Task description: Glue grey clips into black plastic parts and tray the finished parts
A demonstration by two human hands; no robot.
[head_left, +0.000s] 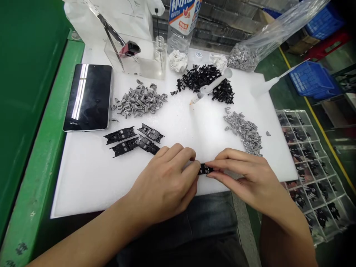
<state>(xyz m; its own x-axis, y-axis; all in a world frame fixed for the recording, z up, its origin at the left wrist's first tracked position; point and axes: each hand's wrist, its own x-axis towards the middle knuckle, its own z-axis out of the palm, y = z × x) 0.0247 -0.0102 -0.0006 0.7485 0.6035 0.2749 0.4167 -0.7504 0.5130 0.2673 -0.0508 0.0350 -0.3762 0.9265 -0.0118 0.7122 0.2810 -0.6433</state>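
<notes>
Near the front edge of the white board, my left hand (172,178) is closed around one end of a small black plastic part (204,169). The other end is pinched between the thumb and fingers of my right hand (244,174). Much of the part is hidden by my fingers. Several similar flat black parts (124,147) with cut-outs lie left of my left hand. A pile of small grey curved pieces (140,100) is behind them, and a second grey pile (246,133) is just beyond my right hand. Small black clips (205,79) are heaped at the back.
A dark-screened tablet (88,97) lies at the left. A syringe (211,87) rests against the black heap. Behind stand a clear box (147,61) with tweezers, a drink bottle (182,27) and a bag of grey pieces (244,55). A compartment tray (317,174) is at the right.
</notes>
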